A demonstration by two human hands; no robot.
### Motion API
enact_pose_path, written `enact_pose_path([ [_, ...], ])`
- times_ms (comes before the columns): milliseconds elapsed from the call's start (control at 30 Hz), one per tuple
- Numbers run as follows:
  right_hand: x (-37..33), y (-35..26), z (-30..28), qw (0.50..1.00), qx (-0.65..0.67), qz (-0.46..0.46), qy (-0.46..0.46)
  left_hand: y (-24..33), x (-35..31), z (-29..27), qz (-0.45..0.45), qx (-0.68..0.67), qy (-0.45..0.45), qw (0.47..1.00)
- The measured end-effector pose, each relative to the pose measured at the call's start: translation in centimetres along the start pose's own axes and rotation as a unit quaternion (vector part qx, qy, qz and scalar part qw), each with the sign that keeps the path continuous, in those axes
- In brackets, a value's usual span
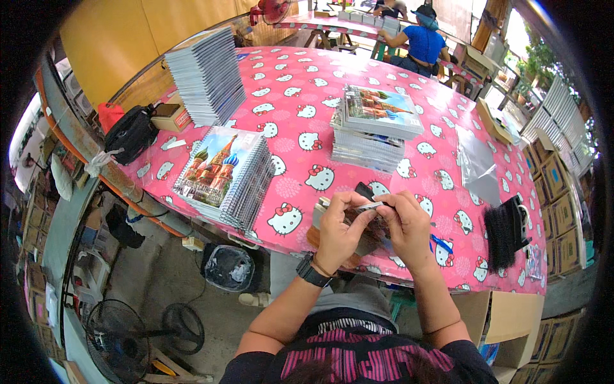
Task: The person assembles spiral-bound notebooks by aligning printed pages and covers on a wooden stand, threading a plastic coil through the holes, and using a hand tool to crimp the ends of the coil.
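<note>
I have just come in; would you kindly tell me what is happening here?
A person's left grip and right grip pinch a small, pale, thin piece, too small to identify, over the pink, cat-patterned table. Leftward stand a tall stack of spiral-bound books and a shorter spiral-bound stack with domed-building covers. A bundle of thin black strips lies rightward.

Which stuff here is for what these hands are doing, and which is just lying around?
Probably for the work:
- small pale piece, pinched by left hand and right hand
- spiral-bound notebooks
- black binding coils, seemingly

Probably just lying about:
- black bag
- standing fan
- red fan
</note>
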State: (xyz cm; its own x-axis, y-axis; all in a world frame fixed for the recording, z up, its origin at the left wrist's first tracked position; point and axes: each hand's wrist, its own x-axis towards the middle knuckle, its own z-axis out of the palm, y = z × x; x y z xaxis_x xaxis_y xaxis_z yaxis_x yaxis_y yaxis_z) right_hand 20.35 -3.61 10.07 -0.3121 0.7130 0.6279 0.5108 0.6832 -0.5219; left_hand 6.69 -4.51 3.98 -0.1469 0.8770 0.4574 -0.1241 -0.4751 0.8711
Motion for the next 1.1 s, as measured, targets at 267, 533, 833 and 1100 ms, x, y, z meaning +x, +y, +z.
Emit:
enact_pose_path([
  [267, 2.7, -3.2, -0.9, 0.961, 0.241, 0.025, 0.130, -1.2, 0.8, -4.2, 0.019, 0.027, 0.094, 0.995],
  [533, 1.5, 0.8, 2.5, 0.996, -0.004, 0.006, -0.084, 10.7, 7.8, -16.9, 0.123, 0.259, 0.299, 0.910],
  [833, -1.3, 6.1, 4.8, 0.941, -0.138, 0.058, -0.302, 2.6, 10.6, -27.6, -0.096, 0.758, 0.092, 0.639],
  [1100, 10.2, 18.5, 0.0, 0.971, -0.080, 0.180, 0.137, 2.0, 10.6, -30.0, -0.100, 0.718, 0.073, 0.685],
])
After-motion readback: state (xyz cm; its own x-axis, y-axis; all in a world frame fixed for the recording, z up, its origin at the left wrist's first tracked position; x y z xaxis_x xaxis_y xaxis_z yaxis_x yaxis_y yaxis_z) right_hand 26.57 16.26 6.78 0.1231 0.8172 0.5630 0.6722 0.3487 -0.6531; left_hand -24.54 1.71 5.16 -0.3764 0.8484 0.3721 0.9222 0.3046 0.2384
